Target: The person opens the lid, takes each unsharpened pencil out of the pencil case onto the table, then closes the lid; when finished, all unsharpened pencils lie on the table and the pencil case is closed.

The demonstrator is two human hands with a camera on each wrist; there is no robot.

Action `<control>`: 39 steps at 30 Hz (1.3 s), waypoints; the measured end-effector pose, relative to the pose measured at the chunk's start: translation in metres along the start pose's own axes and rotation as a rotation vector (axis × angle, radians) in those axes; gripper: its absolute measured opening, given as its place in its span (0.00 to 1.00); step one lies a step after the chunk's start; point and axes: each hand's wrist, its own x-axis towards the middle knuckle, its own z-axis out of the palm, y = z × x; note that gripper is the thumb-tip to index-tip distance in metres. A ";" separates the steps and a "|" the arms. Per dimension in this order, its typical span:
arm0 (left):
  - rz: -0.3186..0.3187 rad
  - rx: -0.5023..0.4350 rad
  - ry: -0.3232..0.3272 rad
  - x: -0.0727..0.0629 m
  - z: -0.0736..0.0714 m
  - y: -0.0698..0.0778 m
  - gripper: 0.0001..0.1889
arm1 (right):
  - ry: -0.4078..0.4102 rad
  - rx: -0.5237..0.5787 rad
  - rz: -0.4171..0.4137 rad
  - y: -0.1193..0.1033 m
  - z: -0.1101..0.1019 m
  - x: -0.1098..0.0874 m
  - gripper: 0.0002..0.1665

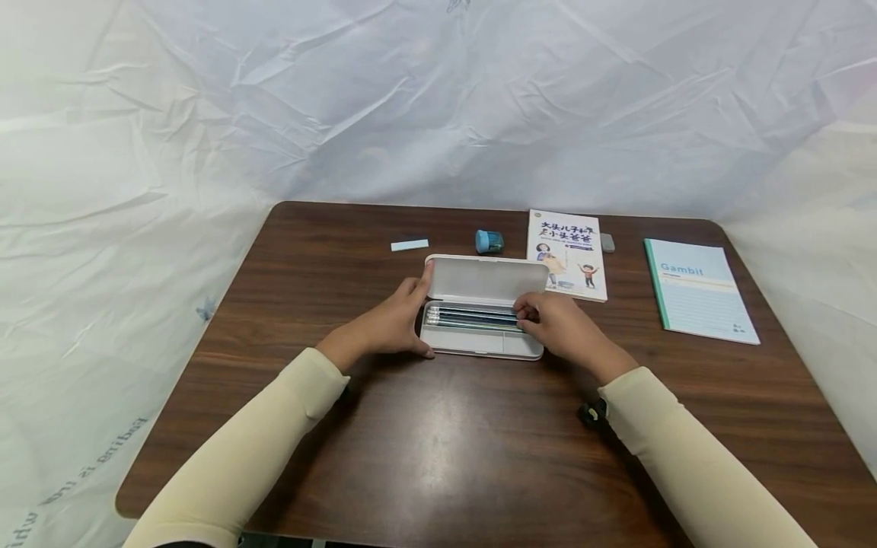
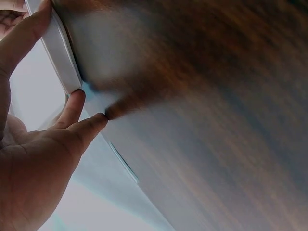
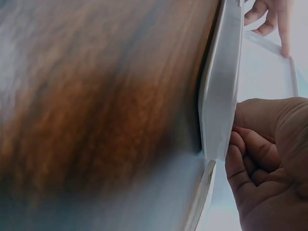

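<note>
A white pencil case (image 1: 466,341) lies with its lid (image 1: 486,278) raised. Several dark striped pencils (image 1: 473,316) fill its rear compartment, white-tipped at the left. My left hand (image 1: 396,320) spans the left end, its thumb by the front corner and a finger reaching up to the lid's edge. The left wrist view shows these fingers fairly straight against the case (image 2: 62,57). At the right end my right hand (image 1: 553,323) has curled fingers and seems to pinch a pencil; its fingertips cover the pencils' right ends. The right wrist view shows that hand (image 3: 269,159) beside the case's end wall (image 3: 221,91).
Behind the case are a pale blue strip (image 1: 409,245) and a blue pencil sharpener (image 1: 489,242). A picture-covered book (image 1: 569,266) lies behind my right hand, with a grey-white eraser (image 1: 607,243) beside it. A light blue notebook (image 1: 702,293) lies farther right on the brown table (image 1: 438,457).
</note>
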 end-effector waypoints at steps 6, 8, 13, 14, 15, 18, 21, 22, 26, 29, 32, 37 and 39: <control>-0.016 0.003 0.003 -0.002 -0.001 0.006 0.85 | 0.006 -0.007 -0.023 0.000 0.000 0.001 0.06; -0.020 0.006 0.005 -0.002 0.000 0.006 0.85 | 0.007 -0.004 -0.028 0.001 0.000 0.001 0.07; -0.027 0.014 -0.003 -0.003 0.000 0.007 0.85 | 0.005 0.047 -0.007 0.005 -0.003 -0.005 0.11; -0.028 0.015 -0.004 -0.003 0.000 0.007 0.85 | 0.009 0.059 -0.001 0.006 -0.004 -0.008 0.12; -0.032 0.014 -0.006 -0.004 0.000 0.008 0.85 | 0.014 0.076 0.004 0.008 -0.007 -0.010 0.13; -0.036 0.014 -0.007 -0.005 -0.001 0.008 0.85 | 0.050 0.100 0.009 0.016 -0.017 -0.021 0.14; -0.031 0.020 -0.007 -0.006 -0.002 0.008 0.85 | 0.098 0.107 0.027 0.029 -0.029 -0.034 0.13; -0.030 0.021 -0.007 -0.006 -0.001 0.008 0.85 | 0.114 0.103 0.037 0.035 -0.034 -0.040 0.13; -0.028 0.023 -0.008 -0.005 -0.001 0.008 0.85 | 0.160 0.089 0.096 0.058 -0.049 -0.064 0.11; -0.031 0.018 -0.007 -0.005 -0.002 0.009 0.85 | 0.183 0.084 0.135 0.077 -0.058 -0.084 0.12; -0.036 0.016 -0.010 -0.004 -0.002 0.010 0.85 | 0.193 0.072 0.173 0.095 -0.064 -0.102 0.12; -0.042 0.011 -0.015 -0.004 -0.003 0.010 0.84 | 0.156 0.044 0.247 0.116 -0.065 -0.120 0.14; -0.039 0.009 -0.015 -0.004 -0.004 0.011 0.84 | 0.134 0.022 0.268 0.121 -0.063 -0.122 0.14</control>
